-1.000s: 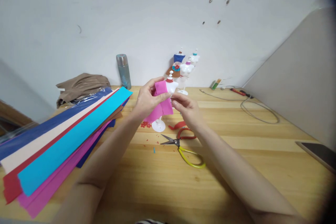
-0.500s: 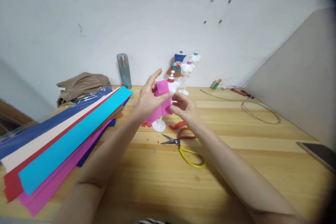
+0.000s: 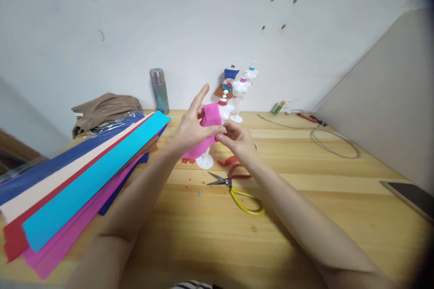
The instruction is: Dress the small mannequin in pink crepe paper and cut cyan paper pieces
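Toward the far edge of the table [image 3: 298, 230], in the head view, the left hand [image 3: 192, 130], forefinger raised, clasps pink cloth [image 3: 212, 114] against a white dress form [image 3: 226, 111]; the right hand [image 3: 236, 139] pinches the cloth's border. Should either thumb ease, the wrap could slip; a sideways tug might tip the form.

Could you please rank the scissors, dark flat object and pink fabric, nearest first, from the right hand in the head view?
1. Pink fabric, at the right hand.
2. Scissors, below it in view.
3. Dark flat object, far right.
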Motion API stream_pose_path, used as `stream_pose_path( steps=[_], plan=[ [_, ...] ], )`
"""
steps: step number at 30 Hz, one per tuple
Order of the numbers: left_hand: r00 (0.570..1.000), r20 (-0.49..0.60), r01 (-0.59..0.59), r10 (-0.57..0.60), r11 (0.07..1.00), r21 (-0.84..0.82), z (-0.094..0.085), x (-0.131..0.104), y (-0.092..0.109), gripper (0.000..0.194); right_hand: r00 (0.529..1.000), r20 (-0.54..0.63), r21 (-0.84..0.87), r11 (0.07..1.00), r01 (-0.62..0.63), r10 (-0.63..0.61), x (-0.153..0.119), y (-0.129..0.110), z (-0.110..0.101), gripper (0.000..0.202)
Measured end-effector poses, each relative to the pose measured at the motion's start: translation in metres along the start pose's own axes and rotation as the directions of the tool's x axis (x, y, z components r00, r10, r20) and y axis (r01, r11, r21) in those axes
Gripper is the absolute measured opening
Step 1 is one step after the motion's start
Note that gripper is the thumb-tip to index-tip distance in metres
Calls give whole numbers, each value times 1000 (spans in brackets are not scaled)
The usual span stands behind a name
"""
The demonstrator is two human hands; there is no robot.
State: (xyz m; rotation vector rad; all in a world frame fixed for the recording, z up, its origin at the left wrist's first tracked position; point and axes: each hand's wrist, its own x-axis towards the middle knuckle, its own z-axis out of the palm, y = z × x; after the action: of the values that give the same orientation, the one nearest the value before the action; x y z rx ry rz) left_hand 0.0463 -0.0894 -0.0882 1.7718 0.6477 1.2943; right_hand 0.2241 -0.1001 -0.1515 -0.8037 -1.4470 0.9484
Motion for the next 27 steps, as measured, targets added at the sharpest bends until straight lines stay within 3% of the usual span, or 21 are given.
stream_pose_path(
  steps=[2, 4, 9, 12, 17, 21, 27],
  plan=[
    [993, 116, 20, -17, 1000, -22, -16, 5, -1, 119, 1000, -7, 19, 1000, -13, 13, 1, 1, -1, 41],
    [983, 179, 50, -45, 999, -21, -36, 9, -2, 117, 1000, -11, 33, 999, -21, 21, 1, 1, -1, 42],
    [950, 216, 198, -224, 971, 137, -72, 11, 4, 81, 999, 9, 67, 997, -33, 32, 1, 0, -1, 37],
    [929, 266, 172, -256, 938, 301, -70, 10, 12, 73, 1000, 14, 74, 997, -29, 28, 1, -1, 0, 34],
    [905, 325, 121, -274, 899, 421, -48, 8, 15, 68, 1000, -4, 48, 999, -20, 21, 1, -2, -1, 36],
    [910, 285, 111, -300, 840, 530, -42, 6, 20, 50, 998, -7, 59, 997, -55, 56, 1, -3, -2, 37],
    [940, 143, 172, -310, 793, 585, -44, -5, 48, 41, 999, -12, 40, 998, -39, 40, 1, -2, -2, 34]
  ],
)
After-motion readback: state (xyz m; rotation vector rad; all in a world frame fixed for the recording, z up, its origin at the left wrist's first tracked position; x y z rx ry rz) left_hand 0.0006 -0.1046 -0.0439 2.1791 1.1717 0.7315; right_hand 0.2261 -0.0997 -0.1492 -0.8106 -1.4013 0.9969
